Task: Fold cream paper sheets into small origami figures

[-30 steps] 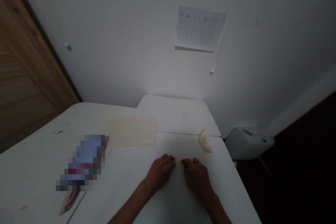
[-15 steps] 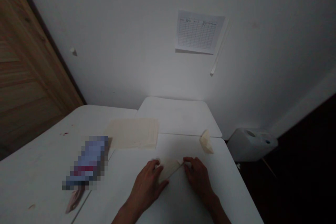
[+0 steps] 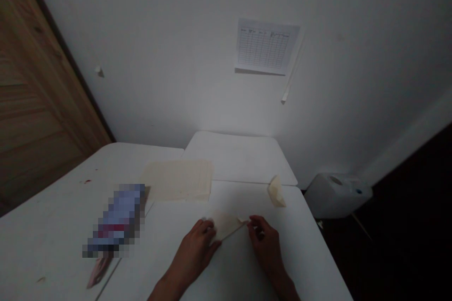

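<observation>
Cream paper sheet [image 3: 226, 225], one, touched by left hand [image 3: 195, 253], right hand [image 3: 264, 244].

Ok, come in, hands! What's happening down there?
Left hand, right hand at folded cream paper. Blurred object beside left hand, apart.

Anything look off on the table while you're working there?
Yes: a small red stain on the white table, well left of the paper between the left hand and right hand. A faint brown mark lies lower left. Both look like dirt or spills on the pale surface.
</observation>
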Demonstrator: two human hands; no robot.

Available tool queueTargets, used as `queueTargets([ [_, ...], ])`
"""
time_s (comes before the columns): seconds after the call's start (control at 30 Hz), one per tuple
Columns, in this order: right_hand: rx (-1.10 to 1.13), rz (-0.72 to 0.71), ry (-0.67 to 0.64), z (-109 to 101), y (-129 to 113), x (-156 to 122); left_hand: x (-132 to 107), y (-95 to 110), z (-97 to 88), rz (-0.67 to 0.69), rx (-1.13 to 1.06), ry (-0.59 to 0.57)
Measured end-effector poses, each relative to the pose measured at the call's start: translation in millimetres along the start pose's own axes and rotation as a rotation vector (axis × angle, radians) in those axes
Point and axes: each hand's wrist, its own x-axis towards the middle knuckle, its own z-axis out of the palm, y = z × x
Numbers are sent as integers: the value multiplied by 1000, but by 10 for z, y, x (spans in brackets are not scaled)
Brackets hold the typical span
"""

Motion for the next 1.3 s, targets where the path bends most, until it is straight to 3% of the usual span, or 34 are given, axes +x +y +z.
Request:
queueTargets([
  [0.23,71,83,-27,80,-40,-84,-14,-65,74,147,173,-39],
  [0.43,237,225,-67,269,-148,-102,-76,-92,217,206,278,106],
  [0.57,267,193,-115,350,-248,-73,-94,-55,252,227,283,190],
  [0.9,160,99,-50,422,-379,1,-68,-36,299,258,248,316],
  [1.03,95,88,-19,439,-390,8,-16,12,307,126,88,335],
  [1.2,0,-8,-9,394,-468,28,179,99,202,-296,-276,214],
  [1.3,-72,-64,5,365,-498,59,305,85,151,-317,-351,203],
])
